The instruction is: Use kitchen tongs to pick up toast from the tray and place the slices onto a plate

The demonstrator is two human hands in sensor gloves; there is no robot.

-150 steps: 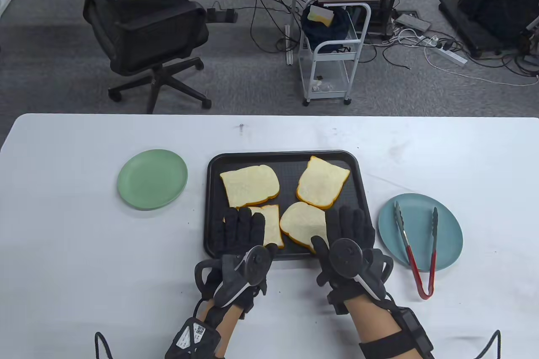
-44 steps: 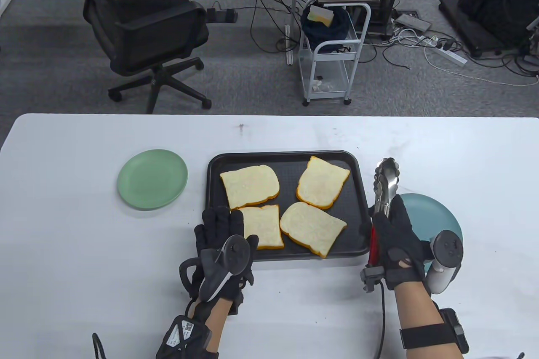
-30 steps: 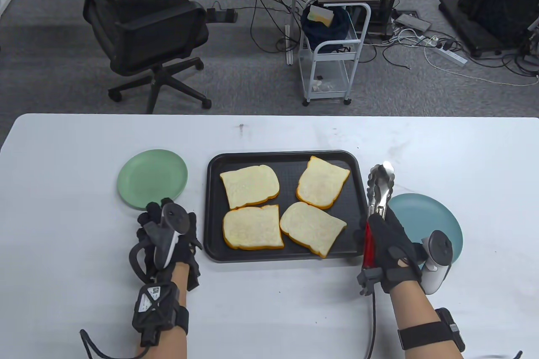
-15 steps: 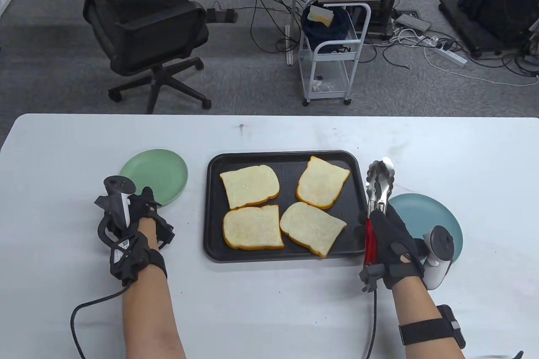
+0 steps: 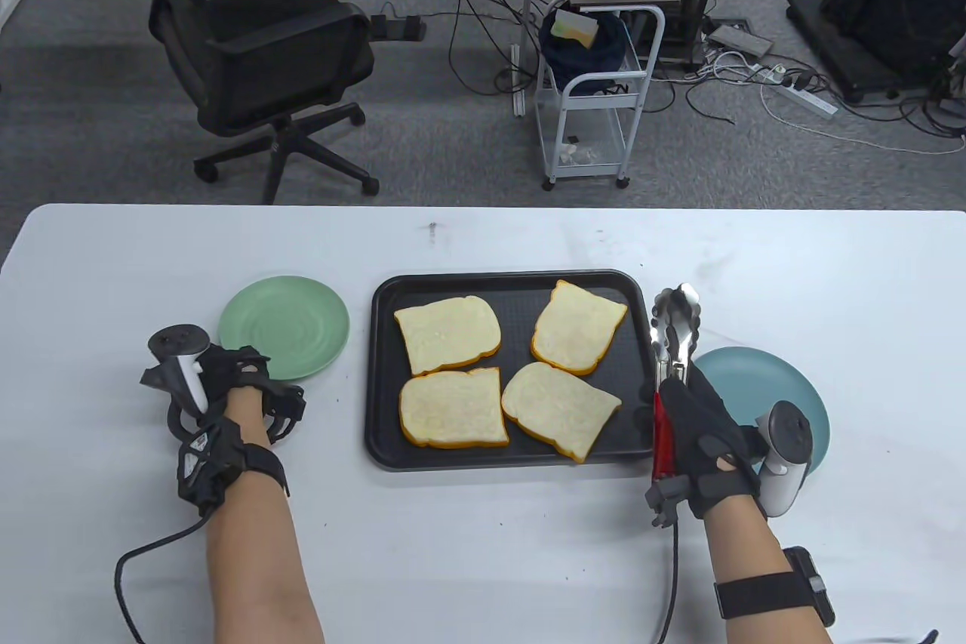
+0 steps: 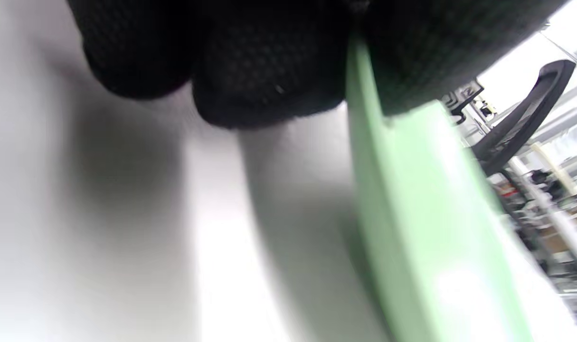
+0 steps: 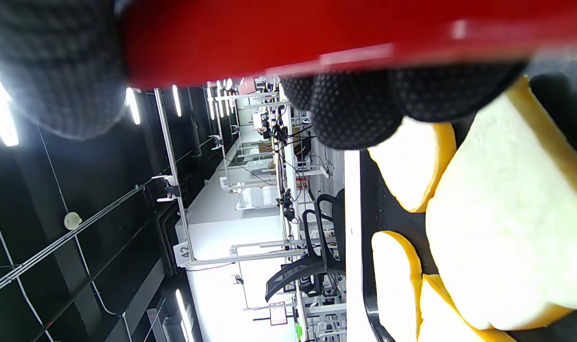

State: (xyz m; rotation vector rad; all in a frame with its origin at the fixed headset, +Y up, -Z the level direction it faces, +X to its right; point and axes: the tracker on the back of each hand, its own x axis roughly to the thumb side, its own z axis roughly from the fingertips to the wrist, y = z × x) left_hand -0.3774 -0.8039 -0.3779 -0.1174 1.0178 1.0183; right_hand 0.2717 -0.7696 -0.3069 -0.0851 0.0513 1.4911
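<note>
Several toast slices [image 5: 447, 333] lie flat on a black tray [image 5: 513, 277] mid-table; the right wrist view shows them close up [image 7: 502, 228]. My right hand [image 5: 694, 410] grips the red handles of the kitchen tongs [image 5: 675, 334] just off the tray's right edge. Their metal tips point away from me, close together, holding nothing. The red handle [image 7: 316, 38] crosses under my fingers [image 7: 359, 114]. My left hand [image 5: 234, 365] pinches the near-left rim of the green plate [image 5: 294, 323]. The left wrist view shows that rim [image 6: 411, 199] between my fingers [image 6: 264, 71].
A blue plate [image 5: 762, 380] lies right of the tray, partly under my right hand. Glove cables trail over the table's near edge [image 5: 151, 546]. Beyond the far edge stand an office chair [image 5: 256, 55] and a white cart [image 5: 596, 93].
My left hand moved left from the tray's corner to the green plate, took its rim, and the plate slid slightly right toward the tray. The right hand lifted the tongs off the blue plate.
</note>
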